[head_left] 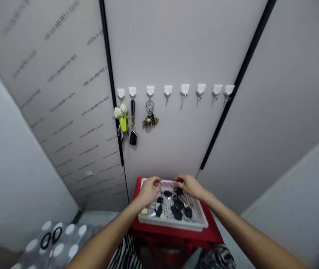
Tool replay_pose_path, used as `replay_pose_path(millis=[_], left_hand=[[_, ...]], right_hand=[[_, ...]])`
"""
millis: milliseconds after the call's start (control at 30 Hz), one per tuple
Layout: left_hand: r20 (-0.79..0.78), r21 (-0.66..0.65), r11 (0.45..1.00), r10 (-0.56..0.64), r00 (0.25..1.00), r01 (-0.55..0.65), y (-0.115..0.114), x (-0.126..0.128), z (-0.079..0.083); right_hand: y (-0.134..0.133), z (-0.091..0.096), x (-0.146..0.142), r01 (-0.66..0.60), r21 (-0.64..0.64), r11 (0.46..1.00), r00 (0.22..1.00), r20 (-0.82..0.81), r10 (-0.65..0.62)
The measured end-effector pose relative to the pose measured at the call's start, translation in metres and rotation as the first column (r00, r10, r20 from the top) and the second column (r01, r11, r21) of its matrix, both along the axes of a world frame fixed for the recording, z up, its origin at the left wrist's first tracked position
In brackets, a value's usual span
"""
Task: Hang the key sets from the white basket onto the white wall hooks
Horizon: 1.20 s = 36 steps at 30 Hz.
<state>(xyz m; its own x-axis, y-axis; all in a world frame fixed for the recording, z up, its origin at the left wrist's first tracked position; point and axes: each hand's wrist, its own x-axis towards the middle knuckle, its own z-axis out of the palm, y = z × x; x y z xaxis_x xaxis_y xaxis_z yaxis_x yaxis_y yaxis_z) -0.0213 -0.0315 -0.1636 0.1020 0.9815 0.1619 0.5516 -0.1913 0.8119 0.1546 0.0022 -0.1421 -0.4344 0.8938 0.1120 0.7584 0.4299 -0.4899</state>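
A white perforated plastic basket [173, 224] lies before me, with several black car keys [178, 204] and other small keys spread inside. My left hand [150, 190] is over its far left part, fingers bent and thumb apart, with nothing visible in them. Over the far right part, my right hand [189, 185] is held the same way, palm down, with a gap between thumb and fingers. Whether the fingertips touch the far rim, I cannot tell. On the panel above hang a yellow-green key fob [123, 123], a black car key [133, 137] and a brass-coloured key bunch [150, 119].
Several white adhesive hooks [168, 90] run in a row across the pale panel. The basket stands on a red stool or table [214, 228]. At lower left, black-handled scissors [51, 239] lie on a grey polka-dot surface [71, 239]. Black strips [111, 74] edge the panel.
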Motion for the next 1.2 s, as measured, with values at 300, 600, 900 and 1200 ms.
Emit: replay_pose_path(millis=[300, 600, 900, 1200], left_hand=[[-0.418, -0.057, 0.988, -0.153, 0.895, 0.142, -0.003, 0.012, -0.040], [-0.400, 0.019, 0.975, -0.194, 0.896, 0.219, -0.001, 0.014, -0.041], [-0.535, -0.001, 0.956, -0.249, 0.807, 0.295, 0.000, 0.026, -0.036], [-0.451, 0.016, 0.960, -0.242, 0.859, 0.279, -0.003, 0.021, -0.040]], right_hand=[[-0.022, -0.047, 0.011, -0.040, 0.135, 0.990, 0.934, 0.357, -0.011], [-0.022, -0.044, 0.009, -0.083, 0.201, 0.976, 0.971, 0.237, 0.033], [-0.026, -0.042, 0.011, -0.160, 0.164, 0.973, 0.957, 0.266, 0.112], [-0.028, -0.041, 0.009, -0.171, 0.142, 0.975, 0.978, 0.148, 0.150]])
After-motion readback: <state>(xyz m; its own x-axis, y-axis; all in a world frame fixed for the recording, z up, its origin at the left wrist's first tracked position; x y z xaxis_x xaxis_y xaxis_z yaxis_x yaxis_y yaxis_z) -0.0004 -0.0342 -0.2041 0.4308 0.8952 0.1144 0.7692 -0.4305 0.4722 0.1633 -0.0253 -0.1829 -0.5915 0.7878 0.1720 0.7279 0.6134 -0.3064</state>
